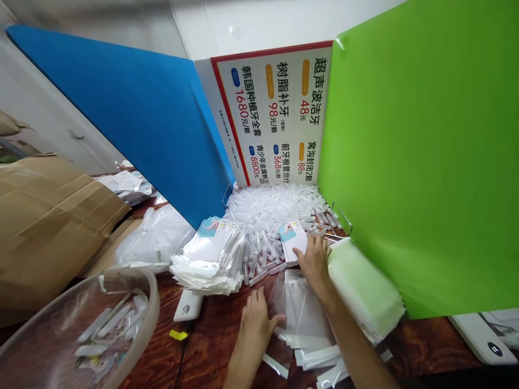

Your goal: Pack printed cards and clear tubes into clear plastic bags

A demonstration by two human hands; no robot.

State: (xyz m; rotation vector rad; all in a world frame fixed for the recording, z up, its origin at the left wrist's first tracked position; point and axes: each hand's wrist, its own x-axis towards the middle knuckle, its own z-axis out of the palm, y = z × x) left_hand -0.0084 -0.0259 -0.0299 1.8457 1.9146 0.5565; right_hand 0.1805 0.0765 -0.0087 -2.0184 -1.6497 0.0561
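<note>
My right hand (317, 265) reaches to a small stack of printed cards (292, 241); its thumb and fingers close on the cards' near right corner. My left hand (254, 316) lies low over the table's front, thumb apart from the fingers, at the edge of a clear plastic bag (277, 302). More flat clear bags with white strips (305, 313) spread beneath my right forearm. Behind the cards is a large heap of small translucent white tubes (275, 210). Left of the heap sits a tall pile of bagged cards (206, 265).
A blue panel (121, 108), a price board (275, 119) and a green panel (421, 162) stand around the heap. At right lies a stack of clear pouches (363, 289). A plastic tub (152, 308), a white plastic sack (154, 235) and a cardboard box (52, 221) occupy the left.
</note>
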